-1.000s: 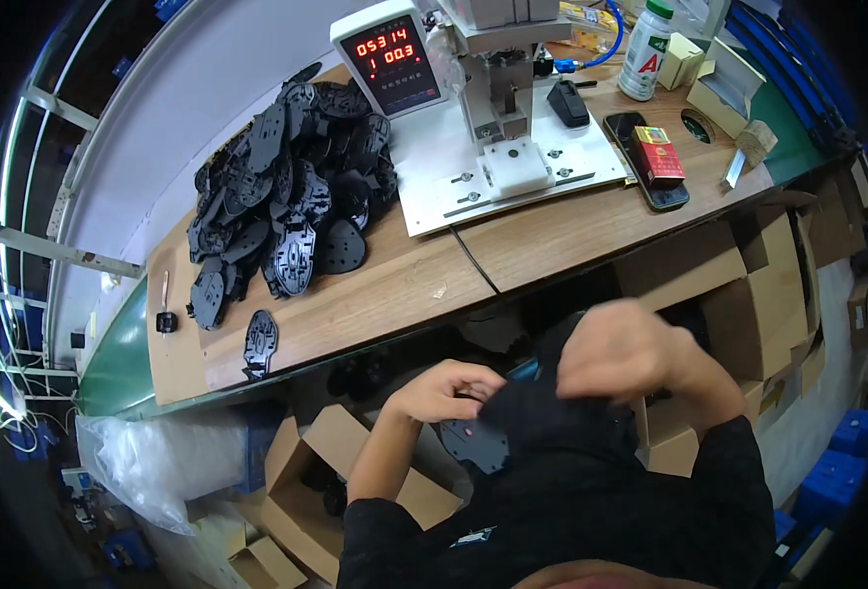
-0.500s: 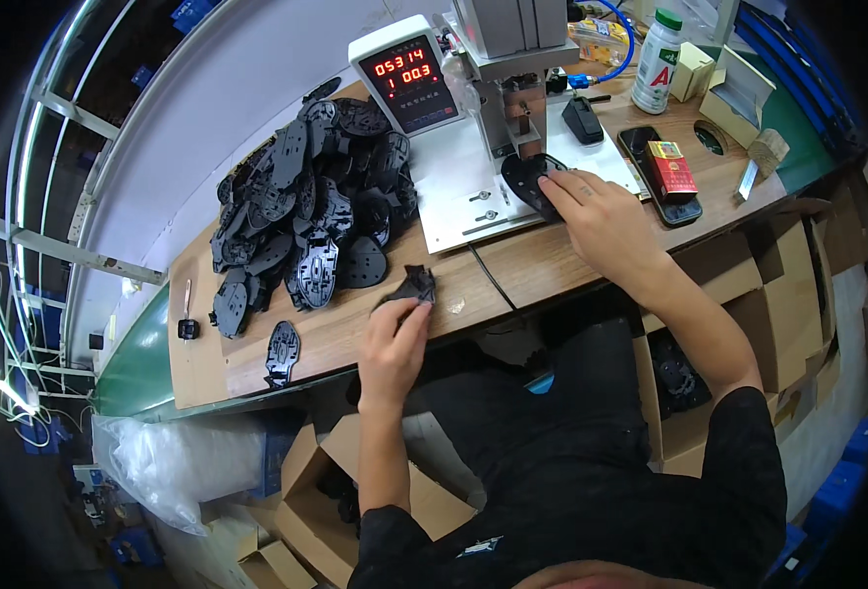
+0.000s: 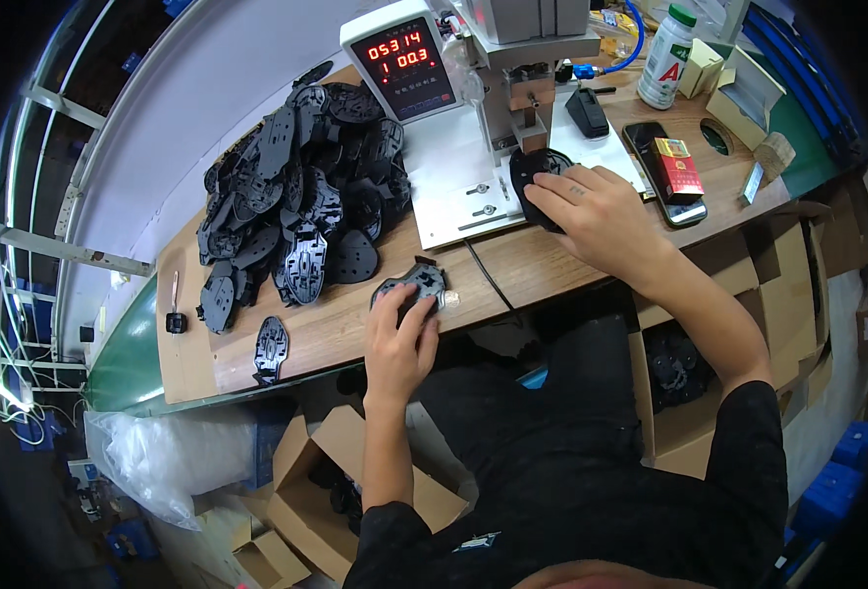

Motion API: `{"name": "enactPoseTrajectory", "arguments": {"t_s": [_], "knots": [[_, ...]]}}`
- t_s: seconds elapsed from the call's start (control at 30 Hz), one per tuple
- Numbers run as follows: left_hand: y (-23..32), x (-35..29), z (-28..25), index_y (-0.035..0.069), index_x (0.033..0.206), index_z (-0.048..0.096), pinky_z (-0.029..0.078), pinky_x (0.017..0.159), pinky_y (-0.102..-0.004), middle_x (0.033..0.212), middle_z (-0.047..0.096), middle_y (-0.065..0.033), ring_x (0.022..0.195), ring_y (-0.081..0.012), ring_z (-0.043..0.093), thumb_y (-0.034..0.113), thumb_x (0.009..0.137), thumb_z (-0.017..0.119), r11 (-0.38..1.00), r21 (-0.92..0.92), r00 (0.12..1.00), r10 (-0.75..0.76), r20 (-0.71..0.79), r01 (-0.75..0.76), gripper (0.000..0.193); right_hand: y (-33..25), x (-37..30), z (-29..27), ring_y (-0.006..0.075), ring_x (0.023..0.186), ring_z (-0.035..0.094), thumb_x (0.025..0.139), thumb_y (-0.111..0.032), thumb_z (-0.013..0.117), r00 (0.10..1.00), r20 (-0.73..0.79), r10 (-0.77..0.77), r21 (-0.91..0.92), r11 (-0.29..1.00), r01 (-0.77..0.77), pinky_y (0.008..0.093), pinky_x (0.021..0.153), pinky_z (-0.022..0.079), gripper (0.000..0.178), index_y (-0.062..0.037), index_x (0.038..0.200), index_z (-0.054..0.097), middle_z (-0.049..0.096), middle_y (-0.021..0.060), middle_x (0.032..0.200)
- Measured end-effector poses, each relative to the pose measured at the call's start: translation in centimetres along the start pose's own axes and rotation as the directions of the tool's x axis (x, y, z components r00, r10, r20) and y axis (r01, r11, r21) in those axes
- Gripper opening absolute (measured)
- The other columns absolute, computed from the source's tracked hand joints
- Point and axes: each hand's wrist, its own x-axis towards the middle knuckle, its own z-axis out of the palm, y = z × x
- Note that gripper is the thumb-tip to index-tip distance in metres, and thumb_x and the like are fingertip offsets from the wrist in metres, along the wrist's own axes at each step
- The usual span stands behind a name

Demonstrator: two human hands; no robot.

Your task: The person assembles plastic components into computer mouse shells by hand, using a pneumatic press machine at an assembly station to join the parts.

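My left hand (image 3: 399, 344) rests at the table's front edge, its fingers on a black plastic shell part (image 3: 426, 278) lying on the wood. Under the head of a bench press (image 3: 529, 110), a second black shell part (image 3: 525, 199) sits at the metal base plate (image 3: 439, 191). The fingertips of my right hand (image 3: 601, 224) hold that part by its near right side. The press head hides some of its far end.
A heap of black shell parts (image 3: 277, 157) covers the table's left side; one single part (image 3: 271, 346) lies nearer. Left of the press stands a display box (image 3: 404, 64). A phone (image 3: 684, 211), a red packet (image 3: 676, 167) and a white bottle (image 3: 664, 64) are on the right. Open cartons (image 3: 321, 525) sit below.
The part at my left hand was tilted in a pinch and now lies flatter, with the fingers more spread. My right hand stays on the part at the press. The view has shifted slightly.
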Motion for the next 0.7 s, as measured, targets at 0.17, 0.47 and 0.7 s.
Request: {"name": "enactPoseTrajectory", "arguments": {"t_s": [0.17, 0.47, 0.7], "knots": [[-0.3, -0.1, 0.7, 0.005, 0.109, 0.066, 0.045, 0.1, -0.0484, 0.114, 0.063, -0.0129, 0.11, -0.0357, 0.061, 0.019, 0.071, 0.078, 0.997, -0.063, 0.999, 0.044, -0.008, -0.044, 0.043, 0.7, -0.6, 0.7, 0.0209, 0.1, 0.065, 0.066, -0.01, 0.077, 0.998, -0.063, 0.009, 0.115, 0.993, -0.002, 0.0337, 0.084, 0.054, 0.046, -0.0088, 0.111, 0.067, 0.069, 0.0056, 0.115], [-0.4, -0.7, 0.0, 0.002, 0.124, 0.062, 0.044, 0.101, -0.0437, 0.125, 0.06, -0.0166, 0.115, -0.0367, 0.057, 0.032, 0.07, 0.081, 0.993, -0.091, 0.995, -0.084, -0.06, 0.078, 0.065, -0.5, 1.0, 0.0, 0.0253, 0.097, 0.065, 0.065, -0.006, 0.075, 0.996, 0.024, 0.084, 0.118, 0.989, -0.087, 0.0348, 0.082, 0.055, 0.045, -0.0072, 0.109, 0.067, 0.07, 0.0069, 0.113], [-0.1, 0.3, 0.3, 0.003, 0.117, 0.066, 0.045, 0.102, -0.042, 0.123, 0.064, -0.0098, 0.118, -0.0292, 0.058, 0.039, 0.072, 0.08, 0.998, -0.067, 0.999, 0.013, -0.049, -0.016, 0.059, 0.5, 0.5, -0.4, 0.0267, 0.096, 0.066, 0.062, -0.002, 0.077, 0.998, 0.068, 0.006, 0.066, 0.998, -0.01, 0.0369, 0.082, 0.055, 0.049, -0.007, 0.11, 0.068, 0.07, 0.0087, 0.112]]}}
